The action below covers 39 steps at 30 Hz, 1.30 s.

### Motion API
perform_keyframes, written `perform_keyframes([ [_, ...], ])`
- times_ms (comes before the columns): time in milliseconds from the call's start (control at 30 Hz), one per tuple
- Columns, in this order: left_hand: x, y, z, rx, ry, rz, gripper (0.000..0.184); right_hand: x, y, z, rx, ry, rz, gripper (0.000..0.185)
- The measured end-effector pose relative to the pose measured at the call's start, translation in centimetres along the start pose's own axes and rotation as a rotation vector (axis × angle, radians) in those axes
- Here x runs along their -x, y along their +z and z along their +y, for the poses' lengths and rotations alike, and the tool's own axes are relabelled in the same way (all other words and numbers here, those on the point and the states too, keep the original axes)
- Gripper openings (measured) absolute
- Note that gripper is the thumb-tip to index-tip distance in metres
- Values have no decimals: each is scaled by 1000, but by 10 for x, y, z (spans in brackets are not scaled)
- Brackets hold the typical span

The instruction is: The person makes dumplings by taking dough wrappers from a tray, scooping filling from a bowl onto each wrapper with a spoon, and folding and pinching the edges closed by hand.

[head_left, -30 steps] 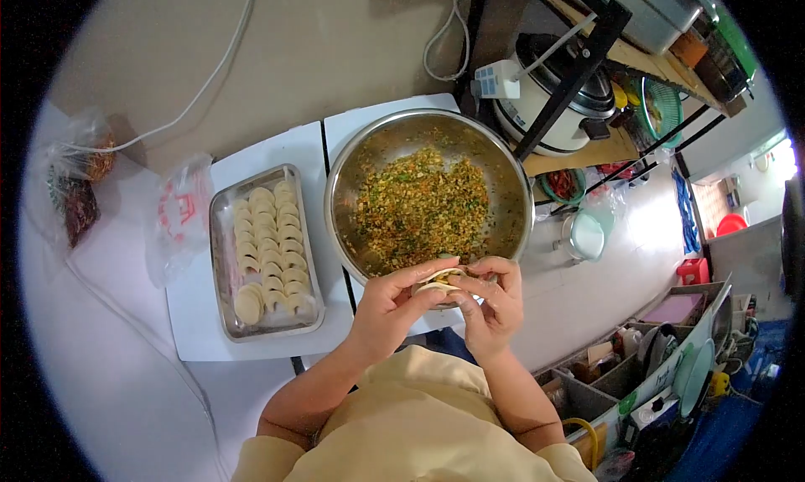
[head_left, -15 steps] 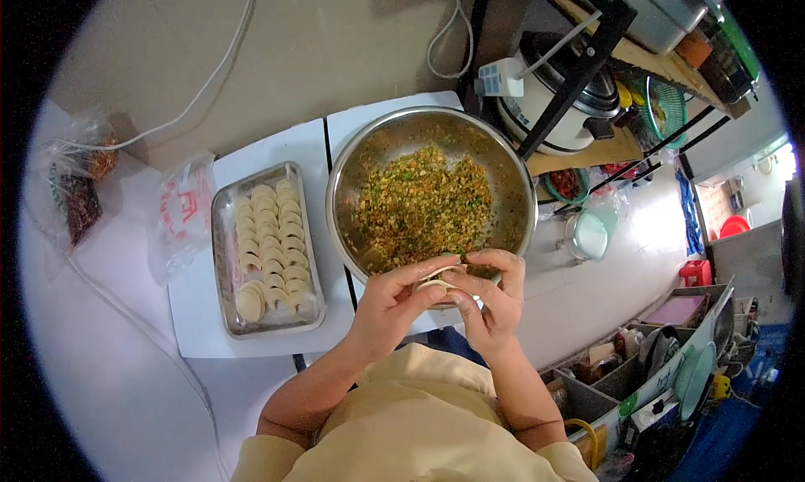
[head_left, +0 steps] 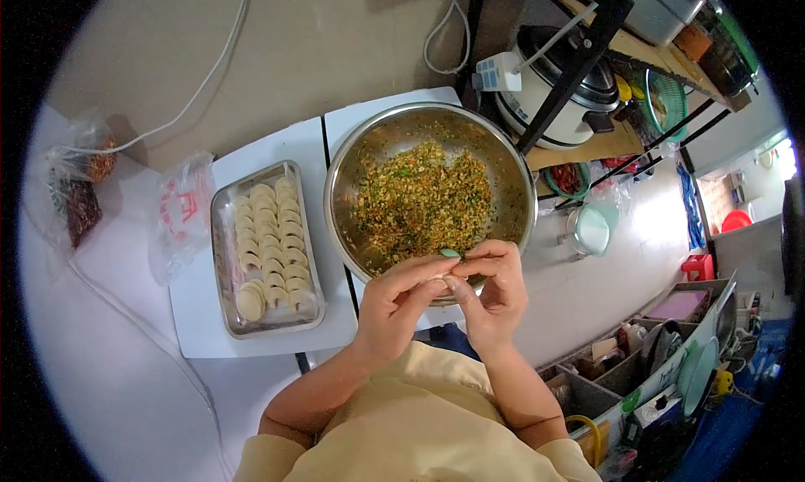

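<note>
My left hand [head_left: 394, 293] and my right hand [head_left: 492, 297] meet over the near rim of a large steel bowl [head_left: 337, 205]. Both pinch a dumpling [head_left: 435, 278], mostly covered by my fingers. A small green tip [head_left: 450, 253] pokes out above the fingertips, its whole shape hidden. Chopped filling [head_left: 423, 201], orange, yellow and green, lies in the bowl. Left of it, a metal tray [head_left: 220, 268] carries rows of folded dumplings [head_left: 268, 230]. Round wrappers [head_left: 249, 304] are stacked at the tray's near left corner.
A clear plastic bag [head_left: 186, 205] lies left of the tray. At the back right, a rack [head_left: 579, 62] holds a rice cooker [head_left: 553, 104] and a power strip [head_left: 500, 72]. Bins of kitchen goods [head_left: 620, 364] stand at lower right. A white cable [head_left: 168, 348] runs down the left.
My fingers have closed further around the dumpling, so less of its pale wrapper shows. The green tip now shows between my hands instead of beside my right fingers.
</note>
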State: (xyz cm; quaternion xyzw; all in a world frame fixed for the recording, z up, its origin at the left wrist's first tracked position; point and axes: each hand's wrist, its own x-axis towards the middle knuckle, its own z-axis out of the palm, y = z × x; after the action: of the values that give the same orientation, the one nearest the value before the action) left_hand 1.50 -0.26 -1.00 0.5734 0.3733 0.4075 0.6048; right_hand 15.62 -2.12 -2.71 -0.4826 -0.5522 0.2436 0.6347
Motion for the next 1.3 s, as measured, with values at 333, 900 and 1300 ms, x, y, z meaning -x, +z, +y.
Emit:
perform_keyframes([
  [333, 1, 2, 10, 150, -74, -26, 53, -7, -7, 4, -5, -21, -154, 20],
  [900, -10, -2, -8, 155, -125, -75, 67, -16, -4, 9, 230, -117, -187, 13],
  [1300, -18, -15, -7, -245, -278, -72, 37, -23, -5, 9, 350, -255, -302, 19],
])
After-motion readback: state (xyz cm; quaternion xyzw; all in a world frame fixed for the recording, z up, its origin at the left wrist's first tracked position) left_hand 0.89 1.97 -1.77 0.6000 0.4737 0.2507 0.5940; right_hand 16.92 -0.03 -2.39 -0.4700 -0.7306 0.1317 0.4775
